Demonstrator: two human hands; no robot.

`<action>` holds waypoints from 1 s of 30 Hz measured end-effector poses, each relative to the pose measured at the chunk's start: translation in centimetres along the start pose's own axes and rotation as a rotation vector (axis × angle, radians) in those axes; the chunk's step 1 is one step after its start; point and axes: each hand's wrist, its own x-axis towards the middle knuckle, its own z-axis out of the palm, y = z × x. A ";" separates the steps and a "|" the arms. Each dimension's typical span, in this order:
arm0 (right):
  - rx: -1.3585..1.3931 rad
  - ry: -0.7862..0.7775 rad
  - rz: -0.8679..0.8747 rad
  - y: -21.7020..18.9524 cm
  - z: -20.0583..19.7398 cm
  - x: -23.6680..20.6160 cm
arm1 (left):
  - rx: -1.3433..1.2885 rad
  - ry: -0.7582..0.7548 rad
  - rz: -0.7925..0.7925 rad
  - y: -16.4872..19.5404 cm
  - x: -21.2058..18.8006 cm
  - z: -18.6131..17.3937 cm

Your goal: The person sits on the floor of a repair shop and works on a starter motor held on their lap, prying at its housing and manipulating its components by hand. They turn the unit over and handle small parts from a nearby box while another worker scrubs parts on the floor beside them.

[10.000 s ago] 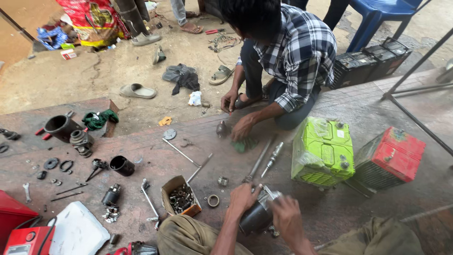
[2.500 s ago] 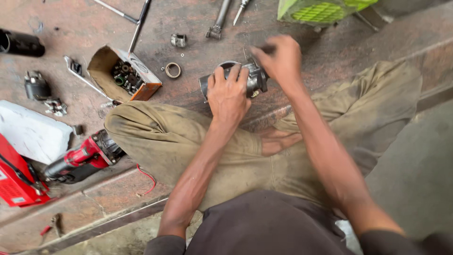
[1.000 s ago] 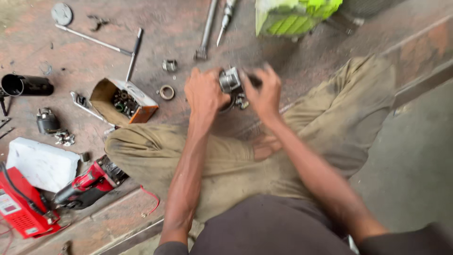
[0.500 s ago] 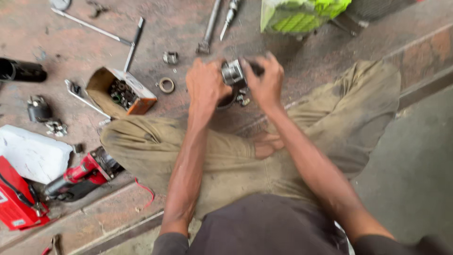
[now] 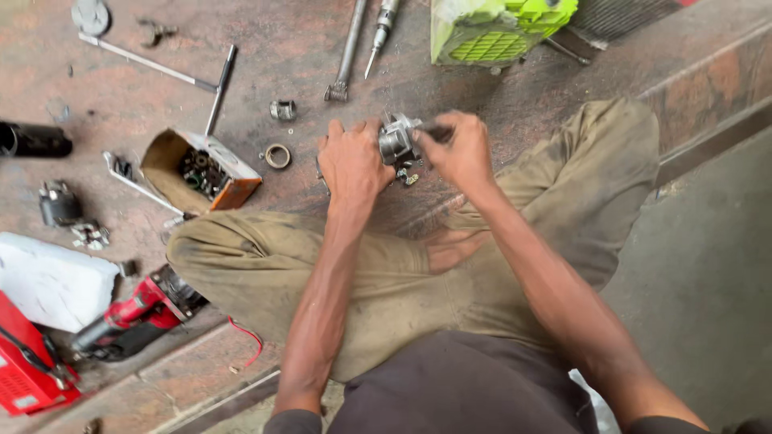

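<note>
Item: grey metal motor part (image 5: 396, 138), on the floor by the knees, gripped by left hand (image 5: 351, 165) and right hand (image 5: 460, 149) (possibly pinching a tool); loose bits (image 5: 406, 175) beneath suggest dismantling unfinished.

Outdoor-looking work spot, daylight, soft shadows. Raised stone slab (image 5: 289, 56), reddish-brown, mottled and stained, serves as the floor surface. Its brick-coloured edge strip (image 5: 708, 88) runs diagonally at right. Below it, plain grey concrete ground (image 5: 708, 265). Another reddish step edge (image 5: 201, 378) at lower left. No walls or furniture visible.
</note>
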 end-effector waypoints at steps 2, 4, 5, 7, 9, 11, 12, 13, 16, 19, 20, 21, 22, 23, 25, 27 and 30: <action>-0.080 0.011 -0.071 0.6 0.5 0.4 | 0.013 0.032 0.013 0.1 -0.3 -0.1; -0.036 -0.037 -0.040 0.9 1.0 0.6 | 0.016 0.006 0.020 0.4 -0.7 -0.2; -0.019 -0.047 -0.043 1.0 1.0 0.6 | 0.010 -0.010 0.006 0.5 -0.6 -0.3; -0.080 0.048 -0.094 1.0 1.0 0.5 | 0.012 -0.016 -0.006 0.6 -0.8 -0.4; -0.124 0.060 -0.130 0.8 0.7 0.3 | 0.041 -0.005 -0.001 0.6 -1.0 -0.4; -0.137 0.007 -0.096 0.4 0.4 -0.1 | 0.050 0.015 0.015 0.6 -1.1 -0.2; -0.092 -0.015 -0.051 0.2 0.3 -0.1 | 0.050 0.018 0.047 0.5 -1.1 -0.2; -0.047 -0.030 0.000 0.1 0.4 -0.2 | 0.049 0.007 0.039 0.5 -1.1 -0.1; -0.024 0.049 -0.076 -0.3 -0.1 -1.1 | 0.046 0.010 0.023 0.5 -1.1 0.0; -0.098 0.124 -0.211 -0.3 0.2 -1.1 | 0.038 0.034 0.024 0.7 -1.9 0.1; -0.132 0.156 -0.211 -0.1 0.3 -1.2 | 0.032 0.070 0.052 0.7 -2.2 0.0; -0.111 0.119 -0.183 -0.1 0.4 -1.4 | 0.018 0.108 0.071 1.0 -2.8 0.2; -0.094 0.084 -0.157 0.1 0.5 -1.6 | 0.005 0.105 0.066 1.4 -3.4 0.4; -0.072 0.065 -0.149 0.0 0.5 -1.7 | 0.001 0.123 0.068 1.4 -3.6 0.5; -0.054 0.134 -0.188 0.0 0.1 -2.8 | -0.009 0.157 0.056 1.8 -4.2 0.8; -0.031 0.148 -0.176 -0.2 0.0 -3.0 | -0.014 0.174 0.034 2.0 -4.8 1.0; -0.026 0.112 -0.024 -0.4 0.4 -3.3 | -0.003 0.193 0.053 2.0 -5.4 1.1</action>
